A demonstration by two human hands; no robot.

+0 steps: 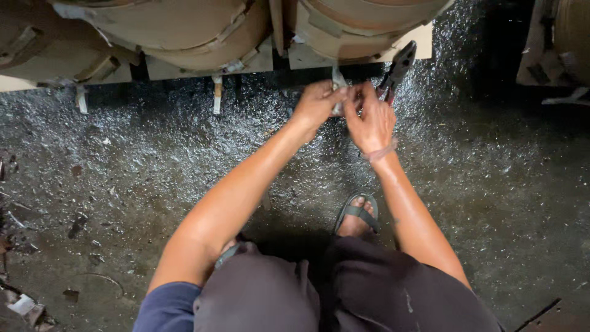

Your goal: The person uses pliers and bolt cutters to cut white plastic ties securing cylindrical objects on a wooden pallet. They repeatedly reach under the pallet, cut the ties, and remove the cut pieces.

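Both hands meet at a pale strap end (338, 83) hanging just below the large brown wrapped rolls (184, 31). The left hand (316, 101) pinches the strap closed between its fingers. The right hand (369, 120) grips dark pliers (396, 67), which angle up toward the rolls; it also seems to touch the strap.

Large brown rolls (184, 31) on pallets, a dark glistening floor (479, 184) — paper scraps (24, 304) lie at its left edge.
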